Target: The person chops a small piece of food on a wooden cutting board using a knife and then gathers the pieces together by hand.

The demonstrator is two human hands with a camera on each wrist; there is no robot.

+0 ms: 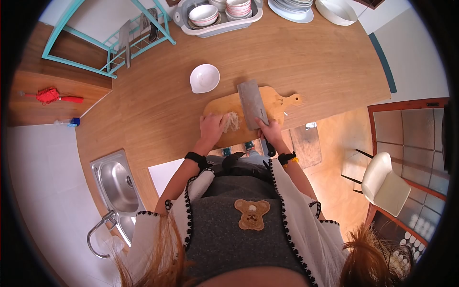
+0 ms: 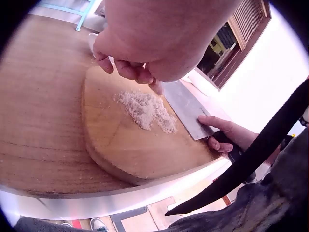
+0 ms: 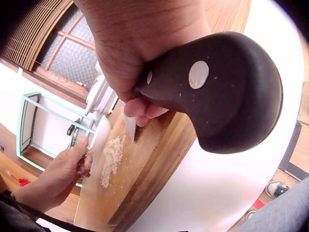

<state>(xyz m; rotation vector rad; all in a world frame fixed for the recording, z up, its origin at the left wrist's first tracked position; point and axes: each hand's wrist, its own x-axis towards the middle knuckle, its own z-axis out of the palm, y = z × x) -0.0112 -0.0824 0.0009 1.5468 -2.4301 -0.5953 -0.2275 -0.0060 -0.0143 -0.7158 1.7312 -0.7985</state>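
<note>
My right hand [image 1: 271, 132] grips a cleaver [image 1: 252, 103] by its black handle [image 3: 227, 92]. The cleaver's broad blade lies across the right part of a wooden cutting board [image 1: 273, 101], flat side facing up. Pale, finely chopped food [image 2: 144, 108] is heaped on the board, left of the blade. Beside that heap, at the board's left, is my left hand [image 1: 212, 128], fingers loosely bent and nothing seen in them. In the left wrist view its fingertips hang just above the heap's far side. A white bowl [image 1: 204, 78] stands on the counter beyond the board.
A turquoise rack [image 1: 110, 45] with knives stands at the back left. Behind are a grey basin [image 1: 229, 25] of bowls, stacked plates [image 1: 291, 10] and a white dish [image 1: 336, 12]. A sink [image 1: 114, 184] is on the left, a white chair [image 1: 387, 186] on the right.
</note>
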